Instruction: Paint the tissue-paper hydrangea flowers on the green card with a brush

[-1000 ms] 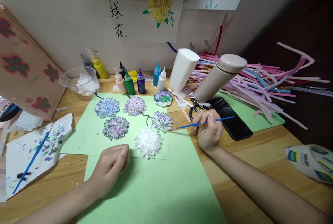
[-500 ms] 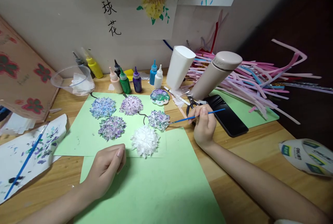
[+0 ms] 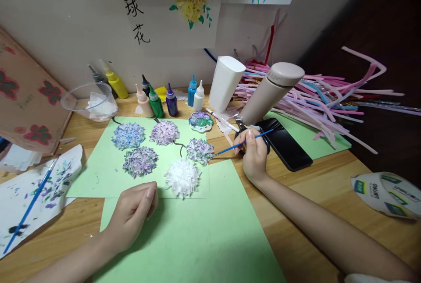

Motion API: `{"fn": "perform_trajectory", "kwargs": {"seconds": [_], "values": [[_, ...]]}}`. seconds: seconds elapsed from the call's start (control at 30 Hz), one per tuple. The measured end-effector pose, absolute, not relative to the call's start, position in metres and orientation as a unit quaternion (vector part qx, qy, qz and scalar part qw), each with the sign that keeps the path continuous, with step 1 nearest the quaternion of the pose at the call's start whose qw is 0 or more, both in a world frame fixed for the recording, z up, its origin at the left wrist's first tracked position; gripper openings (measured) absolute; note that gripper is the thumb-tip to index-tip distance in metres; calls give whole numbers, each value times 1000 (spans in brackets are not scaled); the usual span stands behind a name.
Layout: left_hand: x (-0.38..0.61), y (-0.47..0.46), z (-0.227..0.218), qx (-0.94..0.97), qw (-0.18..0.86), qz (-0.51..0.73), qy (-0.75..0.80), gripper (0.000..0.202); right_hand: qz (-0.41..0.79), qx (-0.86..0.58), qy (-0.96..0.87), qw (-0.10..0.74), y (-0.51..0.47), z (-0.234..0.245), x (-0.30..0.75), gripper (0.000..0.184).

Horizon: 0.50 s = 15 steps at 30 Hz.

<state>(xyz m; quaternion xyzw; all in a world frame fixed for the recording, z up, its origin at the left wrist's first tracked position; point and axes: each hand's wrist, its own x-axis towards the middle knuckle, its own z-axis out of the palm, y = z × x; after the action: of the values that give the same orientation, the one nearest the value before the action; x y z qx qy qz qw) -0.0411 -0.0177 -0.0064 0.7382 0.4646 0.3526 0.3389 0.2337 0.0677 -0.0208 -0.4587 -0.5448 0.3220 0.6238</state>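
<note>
Pinched in my right hand (image 3: 254,155) is a thin blue paintbrush (image 3: 230,148). Its tip is at the right edge of a purple-and-green tissue-paper flower (image 3: 200,150). My left hand (image 3: 136,210) rests with curled fingers on the green paper (image 3: 197,239); nothing shows in it, though its fingertips are hidden. Above it lie a white tissue flower (image 3: 182,178), a purple one (image 3: 140,161), a blue one (image 3: 128,136) and a lilac one (image 3: 165,132), all on green paper. A paint-smeared flower-shaped palette (image 3: 201,121) sits behind them.
Paint bottles (image 3: 156,104) stand along the wall beside a clear bowl (image 3: 88,101). A white cup (image 3: 226,82), a leaning thermos (image 3: 272,92), scissors (image 3: 241,129), a phone (image 3: 285,143) and pipe cleaners (image 3: 315,99) fill the right. A second brush (image 3: 31,206) lies on paint-stained paper at left.
My right hand has shifted slightly left, and the brush handle has tilted up a little more. The brush tip stays by the same flower. My left hand keeps its place.
</note>
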Motion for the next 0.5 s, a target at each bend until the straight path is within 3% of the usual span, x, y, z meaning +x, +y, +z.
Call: {"fn": "perform_trajectory", "kwargs": {"seconds": [0.5], "values": [[-42,-18,-8,739,339,358,460,42,325,-439,-533,646,66,-22,235,41]]}}
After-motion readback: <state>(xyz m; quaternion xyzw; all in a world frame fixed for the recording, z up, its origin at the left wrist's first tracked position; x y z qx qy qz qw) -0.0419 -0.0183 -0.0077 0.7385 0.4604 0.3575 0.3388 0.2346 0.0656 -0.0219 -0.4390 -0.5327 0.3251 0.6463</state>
